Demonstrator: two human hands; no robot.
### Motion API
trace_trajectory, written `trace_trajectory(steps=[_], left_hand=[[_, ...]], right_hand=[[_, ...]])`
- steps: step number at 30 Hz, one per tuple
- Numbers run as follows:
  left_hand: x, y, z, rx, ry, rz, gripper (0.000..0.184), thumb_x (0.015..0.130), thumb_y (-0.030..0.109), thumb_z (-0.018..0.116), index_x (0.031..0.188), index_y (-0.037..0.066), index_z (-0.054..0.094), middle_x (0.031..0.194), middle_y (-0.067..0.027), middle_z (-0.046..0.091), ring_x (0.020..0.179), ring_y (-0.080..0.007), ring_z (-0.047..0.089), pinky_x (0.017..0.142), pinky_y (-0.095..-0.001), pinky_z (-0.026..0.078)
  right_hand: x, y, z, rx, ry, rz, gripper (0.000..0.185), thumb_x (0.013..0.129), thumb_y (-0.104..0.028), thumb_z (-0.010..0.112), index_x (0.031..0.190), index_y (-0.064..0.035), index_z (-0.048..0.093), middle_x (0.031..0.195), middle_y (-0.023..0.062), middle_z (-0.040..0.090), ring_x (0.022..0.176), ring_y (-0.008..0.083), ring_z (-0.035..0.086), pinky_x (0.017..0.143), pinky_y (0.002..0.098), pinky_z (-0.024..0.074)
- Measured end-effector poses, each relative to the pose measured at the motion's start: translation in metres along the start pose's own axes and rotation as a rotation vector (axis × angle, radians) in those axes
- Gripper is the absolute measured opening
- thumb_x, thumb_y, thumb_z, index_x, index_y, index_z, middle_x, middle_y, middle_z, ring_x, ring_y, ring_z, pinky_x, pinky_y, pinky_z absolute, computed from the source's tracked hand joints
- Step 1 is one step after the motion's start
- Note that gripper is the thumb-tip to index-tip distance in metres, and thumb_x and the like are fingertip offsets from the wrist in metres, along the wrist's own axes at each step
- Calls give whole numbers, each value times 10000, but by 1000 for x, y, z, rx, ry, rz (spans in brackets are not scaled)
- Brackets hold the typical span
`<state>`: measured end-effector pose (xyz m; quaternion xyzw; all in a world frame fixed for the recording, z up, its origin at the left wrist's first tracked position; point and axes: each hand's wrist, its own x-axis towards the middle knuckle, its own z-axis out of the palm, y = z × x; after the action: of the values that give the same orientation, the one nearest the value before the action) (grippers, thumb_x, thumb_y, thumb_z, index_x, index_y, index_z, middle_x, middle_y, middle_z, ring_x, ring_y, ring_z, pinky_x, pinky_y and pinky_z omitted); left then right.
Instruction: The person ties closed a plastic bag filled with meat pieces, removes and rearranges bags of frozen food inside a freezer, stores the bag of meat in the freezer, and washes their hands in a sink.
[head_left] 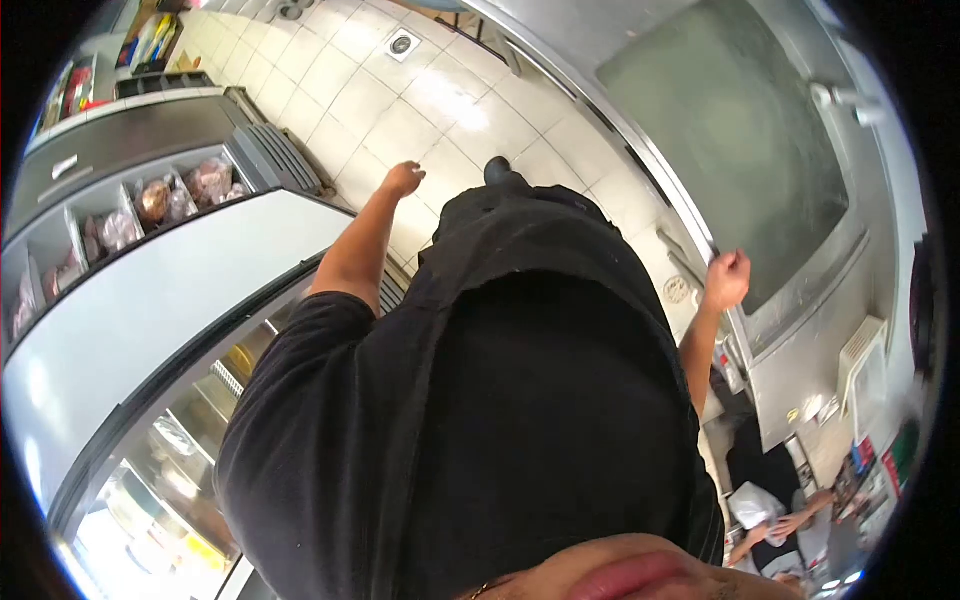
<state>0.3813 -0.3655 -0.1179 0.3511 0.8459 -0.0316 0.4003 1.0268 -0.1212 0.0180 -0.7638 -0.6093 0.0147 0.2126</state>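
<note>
My left hand [405, 179] hangs over the tiled floor, to the left of my dark apron. Its fingers are curled, and whether anything small is in them is too small to tell. On the other side, my right hand [728, 280] is closed beside the metal rim of a large sink [720, 150]. What it holds, if anything, is hidden. Both arms are bent away from my body, and a dark shoe [497, 168] shows past the apron.
An open refrigerated counter [170, 250] with bagged items in bins stands at the left. Pale floor tiles [370, 130] with a round drain [401, 44] lie ahead. At the lower right, another person's hands [775, 530] hold a white bag [756, 505].
</note>
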Motion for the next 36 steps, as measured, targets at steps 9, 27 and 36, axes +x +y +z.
trace_trajectory(steps=[9,27,36], left_hand=[[37,-65,-23,-252,15,-48,482,875,343,575,1244,40,638,1266,-223,617,1209,-352,571,1047,-408,431],[83,-80,-75,-519,153,-100,468,889,337,604,1231,18,635,1171,-223,667,1111,-326,639,967,-375,485],[34,-110,-77,-655,249,-291,439,896,306,607,1226,18,636,1158,-209,676,1094,-315,647,959,-375,487]], right_hand=[[11,-53,19,-67,-105,19,354,865,-262,638,1054,33,686,1058,207,692,977,368,660,868,447,512],[33,-456,105,683,-161,-826,198,802,34,656,1000,16,666,992,160,681,926,313,655,847,384,520],[29,-558,157,982,-459,-820,165,819,55,639,975,21,677,984,141,689,843,227,674,755,310,546]])
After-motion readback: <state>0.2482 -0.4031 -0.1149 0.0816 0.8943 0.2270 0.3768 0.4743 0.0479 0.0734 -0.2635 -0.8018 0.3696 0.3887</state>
